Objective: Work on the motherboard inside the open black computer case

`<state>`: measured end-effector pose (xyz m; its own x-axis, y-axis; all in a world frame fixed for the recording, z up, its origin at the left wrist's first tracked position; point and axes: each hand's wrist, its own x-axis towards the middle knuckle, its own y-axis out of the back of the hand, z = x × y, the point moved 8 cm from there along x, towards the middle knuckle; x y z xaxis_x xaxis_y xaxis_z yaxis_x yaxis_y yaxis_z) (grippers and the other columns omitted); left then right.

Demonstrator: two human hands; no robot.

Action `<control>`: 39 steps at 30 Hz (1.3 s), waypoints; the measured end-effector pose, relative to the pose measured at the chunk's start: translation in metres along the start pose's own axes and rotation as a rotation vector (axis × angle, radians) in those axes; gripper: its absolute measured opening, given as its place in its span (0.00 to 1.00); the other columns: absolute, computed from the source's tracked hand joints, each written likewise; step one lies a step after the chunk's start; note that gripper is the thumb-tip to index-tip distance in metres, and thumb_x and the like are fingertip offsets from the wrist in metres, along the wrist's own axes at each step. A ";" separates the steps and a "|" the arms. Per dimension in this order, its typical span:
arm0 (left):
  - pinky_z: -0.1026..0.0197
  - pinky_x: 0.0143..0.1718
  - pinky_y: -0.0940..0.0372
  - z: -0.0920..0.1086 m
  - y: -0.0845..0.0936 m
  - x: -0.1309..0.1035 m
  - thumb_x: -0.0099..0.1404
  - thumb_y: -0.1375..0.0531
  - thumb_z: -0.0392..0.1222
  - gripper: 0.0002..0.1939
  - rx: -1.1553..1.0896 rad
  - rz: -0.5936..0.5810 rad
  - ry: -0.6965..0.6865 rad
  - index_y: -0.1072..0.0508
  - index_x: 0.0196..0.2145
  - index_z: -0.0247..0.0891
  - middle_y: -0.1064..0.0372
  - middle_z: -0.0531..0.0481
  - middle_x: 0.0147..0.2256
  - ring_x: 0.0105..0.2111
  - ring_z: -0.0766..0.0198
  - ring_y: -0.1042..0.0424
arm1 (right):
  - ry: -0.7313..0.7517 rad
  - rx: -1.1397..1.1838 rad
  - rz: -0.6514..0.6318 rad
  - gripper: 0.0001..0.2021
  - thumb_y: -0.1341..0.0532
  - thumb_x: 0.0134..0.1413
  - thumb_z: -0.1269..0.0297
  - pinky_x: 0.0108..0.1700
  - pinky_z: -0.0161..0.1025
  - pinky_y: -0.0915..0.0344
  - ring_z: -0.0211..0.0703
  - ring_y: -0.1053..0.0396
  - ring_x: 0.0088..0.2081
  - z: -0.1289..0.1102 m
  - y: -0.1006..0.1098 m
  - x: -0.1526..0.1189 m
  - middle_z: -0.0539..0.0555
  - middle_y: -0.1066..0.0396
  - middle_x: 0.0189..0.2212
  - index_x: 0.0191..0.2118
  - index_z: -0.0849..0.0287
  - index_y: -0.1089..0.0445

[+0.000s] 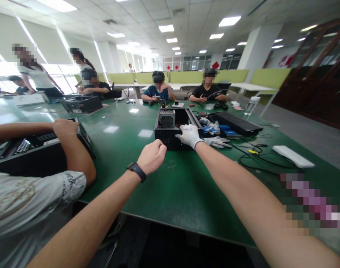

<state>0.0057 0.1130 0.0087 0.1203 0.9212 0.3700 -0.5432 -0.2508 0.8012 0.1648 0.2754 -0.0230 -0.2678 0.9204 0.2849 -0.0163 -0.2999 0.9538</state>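
A black computer case (172,139) lies open on the green table in front of me, with a grey power supply (167,120) inside at its left. My right hand (190,136), in a white work glove, is closed over the case's near edge at the right. At the near left corner of the case is my left hand (152,156), bare and with a black watch (136,171) on the wrist. Its fingers are curled together, and whatever they may hold is hidden. A limp grey glove (217,142) lies just right of the case.
Right of the case are blue-and-white gloves (210,126), a black panel (237,123), black cables (250,154) and a white bar-shaped object (292,156). At left, a co-worker's arm (77,149) rests over another black case (33,152). A third case (82,104) stands farther back; people sit across the table.
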 end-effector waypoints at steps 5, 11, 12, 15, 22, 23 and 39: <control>0.57 0.40 0.37 0.014 0.019 0.003 0.69 0.53 0.42 0.08 -0.060 0.039 0.019 0.36 0.35 0.41 0.29 0.47 0.34 0.37 0.58 0.31 | 0.020 0.008 0.018 0.26 0.46 0.62 0.44 0.57 0.51 0.42 0.48 0.38 0.53 -0.010 0.008 -0.036 0.59 0.35 0.50 0.54 0.61 0.34; 0.57 0.47 0.36 0.035 0.029 0.015 0.70 0.52 0.42 0.08 -0.036 0.012 0.029 0.36 0.41 0.38 0.29 0.41 0.44 0.45 0.57 0.30 | 0.028 0.024 0.076 0.24 0.45 0.61 0.45 0.49 0.45 0.48 0.51 0.38 0.47 -0.023 0.029 -0.114 0.63 0.32 0.45 0.49 0.62 0.33; 0.57 0.48 0.36 0.039 0.028 0.017 0.70 0.51 0.43 0.09 -0.009 -0.001 0.014 0.36 0.42 0.37 0.29 0.40 0.45 0.46 0.57 0.30 | 0.029 0.027 0.085 0.23 0.44 0.61 0.45 0.47 0.45 0.49 0.50 0.38 0.46 -0.025 0.033 -0.128 0.63 0.32 0.44 0.48 0.61 0.33; 0.56 0.49 0.36 0.051 0.018 0.021 0.70 0.49 0.46 0.14 0.111 -0.082 -0.047 0.35 0.47 0.34 0.27 0.37 0.45 0.48 0.55 0.29 | 0.046 0.036 0.107 0.21 0.43 0.60 0.46 0.44 0.44 0.52 0.50 0.38 0.44 -0.029 0.047 -0.171 0.61 0.31 0.41 0.46 0.60 0.32; 0.56 0.44 0.33 0.059 -0.032 0.018 0.65 0.40 0.50 0.23 0.382 -0.392 -0.107 0.32 0.51 0.31 0.25 0.34 0.46 0.46 0.49 0.25 | 0.089 0.068 0.126 0.17 0.40 0.59 0.48 0.41 0.44 0.54 0.48 0.39 0.41 -0.035 0.075 -0.256 0.55 0.32 0.37 0.43 0.57 0.31; 0.57 0.44 0.33 0.060 -0.040 0.017 0.65 0.39 0.50 0.22 0.419 -0.434 -0.128 0.30 0.50 0.32 0.24 0.36 0.46 0.46 0.50 0.25 | 0.089 0.077 0.125 0.17 0.39 0.58 0.48 0.41 0.44 0.54 0.48 0.40 0.40 -0.036 0.078 -0.266 0.55 0.32 0.37 0.43 0.57 0.30; 0.56 0.44 0.30 0.047 -0.126 -0.005 0.47 0.27 0.45 0.22 0.679 -0.833 -0.178 0.18 0.40 0.34 0.22 0.36 0.43 0.44 0.47 0.23 | 0.132 0.215 0.212 0.13 0.33 0.50 0.54 0.39 0.44 0.55 0.47 0.44 0.34 -0.040 0.102 -0.343 0.52 0.34 0.30 0.37 0.55 0.31</control>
<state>0.1131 0.1258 -0.0724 0.3866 0.8356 -0.3903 0.3300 0.2698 0.9046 0.2167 -0.0806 -0.0273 -0.3662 0.7983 0.4782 0.2532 -0.4090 0.8767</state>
